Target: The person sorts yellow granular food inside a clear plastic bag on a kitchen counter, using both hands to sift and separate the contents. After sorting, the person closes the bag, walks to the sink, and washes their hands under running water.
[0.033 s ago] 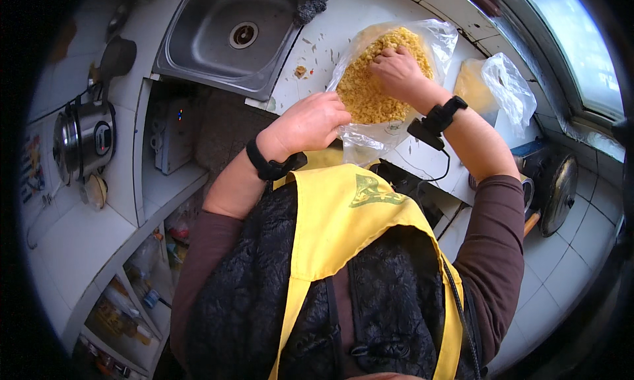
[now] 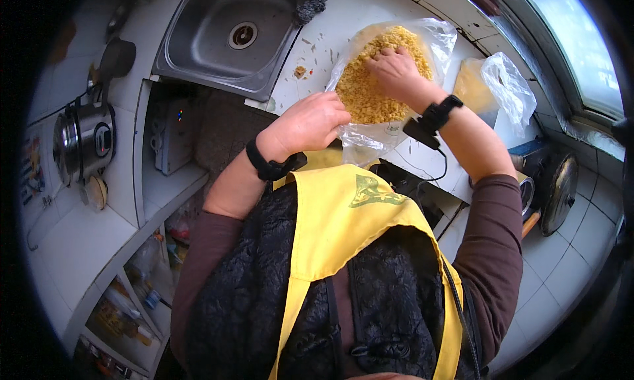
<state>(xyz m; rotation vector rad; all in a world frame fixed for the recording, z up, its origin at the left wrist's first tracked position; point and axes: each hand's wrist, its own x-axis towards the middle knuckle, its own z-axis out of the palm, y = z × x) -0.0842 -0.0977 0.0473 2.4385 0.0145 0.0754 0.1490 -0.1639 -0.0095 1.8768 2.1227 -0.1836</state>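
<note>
A heap of yellow crumbly food (image 2: 370,92) lies on a clear plastic bag (image 2: 441,35) spread on the white counter. My right hand (image 2: 395,71) reaches into the middle of the heap, its fingers bent and closed in the crumbs with the tips partly hidden. At the near left edge of the heap, my left hand (image 2: 316,119) is closed on the bag's rim; its fingertips are partly out of sight. Each wrist wears a black strap with a small device.
A steel sink (image 2: 218,49) is set in the counter on the left, with a dark scouring pad (image 2: 310,10) at its corner. Right of the heap stands another bag with yellow contents (image 2: 477,86). A lidded pan (image 2: 560,195) is farther right, below the window.
My right hand has shifted very slightly to the left within the crumbs. The left hand stays at the bag's edge.
</note>
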